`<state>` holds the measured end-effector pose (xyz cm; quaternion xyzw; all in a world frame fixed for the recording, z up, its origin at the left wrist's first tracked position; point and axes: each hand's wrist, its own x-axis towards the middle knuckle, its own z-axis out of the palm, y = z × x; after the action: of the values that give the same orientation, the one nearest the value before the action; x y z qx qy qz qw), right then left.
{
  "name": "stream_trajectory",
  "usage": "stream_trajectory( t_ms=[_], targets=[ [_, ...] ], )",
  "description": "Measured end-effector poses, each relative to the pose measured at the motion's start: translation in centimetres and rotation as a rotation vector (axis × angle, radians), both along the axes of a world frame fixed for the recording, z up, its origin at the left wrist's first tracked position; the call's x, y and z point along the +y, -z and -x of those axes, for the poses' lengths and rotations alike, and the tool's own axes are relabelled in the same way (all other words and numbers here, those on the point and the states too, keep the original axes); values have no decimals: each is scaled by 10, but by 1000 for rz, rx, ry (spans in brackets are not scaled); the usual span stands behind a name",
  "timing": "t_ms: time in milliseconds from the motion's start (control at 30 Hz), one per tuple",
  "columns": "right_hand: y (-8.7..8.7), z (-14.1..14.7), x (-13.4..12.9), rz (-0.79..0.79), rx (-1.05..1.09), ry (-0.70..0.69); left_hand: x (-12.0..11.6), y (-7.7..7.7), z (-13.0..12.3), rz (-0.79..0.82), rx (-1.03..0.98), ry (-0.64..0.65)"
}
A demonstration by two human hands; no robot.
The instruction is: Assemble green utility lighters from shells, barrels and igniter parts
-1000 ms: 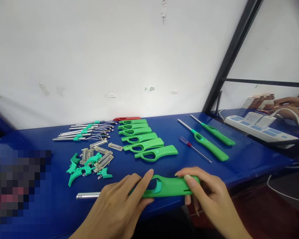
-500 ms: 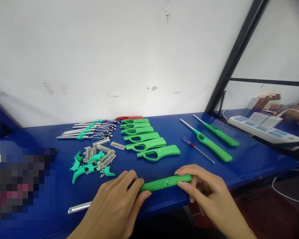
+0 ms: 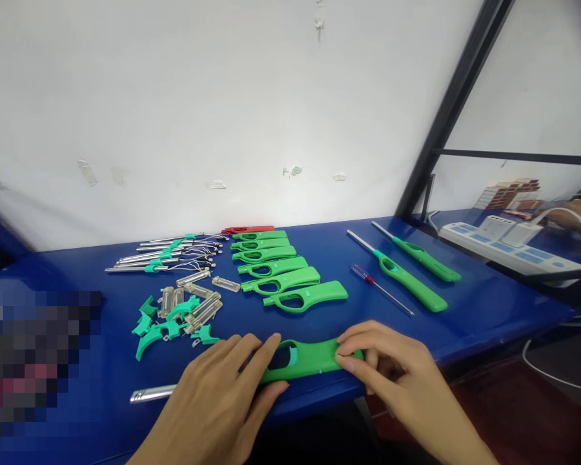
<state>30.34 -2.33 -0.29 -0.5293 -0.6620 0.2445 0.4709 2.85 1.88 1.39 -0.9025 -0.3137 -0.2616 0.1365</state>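
A green long-necked lighter [image 3: 312,359] lies between my hands at the table's front edge, its broad side facing up and its teal trigger showing in the loop. My left hand [image 3: 223,394] grips it near the neck, and the metal tube sticks out to the left. With thumb and fingertips, my right hand [image 3: 392,368] pinches the handle's end. Behind them is a row of green lighter shells [image 3: 305,296], with a red one [image 3: 249,230] at the back. Teal triggers [image 3: 150,339] and clear fuel tanks [image 3: 204,311] are heaped to the left.
Metal tubes with wires [image 3: 159,258] lie at the back left. Two lighters with tubes [image 3: 411,281] and a screwdriver [image 3: 382,289] are on the right. A white power strip [image 3: 513,248] stands beyond the black frame [image 3: 445,123], near another person's hand [image 3: 571,218].
The lighter has been rolled from its narrow seam edge onto its broad side, so the loop and trigger now show. Both hands keep hold of it.
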Motion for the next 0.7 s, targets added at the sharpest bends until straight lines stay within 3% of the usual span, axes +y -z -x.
stream_trajectory(
  t_ms=[167,367,467,533,700],
  targets=[
    [0,0,-1,-10,-38,20,-3,0,-2,-11,-10,-11],
    [-3,0,-1,-54,-1,0,3,-11,5,-30,-39,8],
    [-6,-8,-1,-115,-70,-2,17,-16,21,-30,-40,-87],
    [-6,-18,0,-215,-175,71,27,-17,34,1,-34,-202],
    [0,-51,4,-369,-378,419,36,-12,47,175,-28,-464]
  ],
)
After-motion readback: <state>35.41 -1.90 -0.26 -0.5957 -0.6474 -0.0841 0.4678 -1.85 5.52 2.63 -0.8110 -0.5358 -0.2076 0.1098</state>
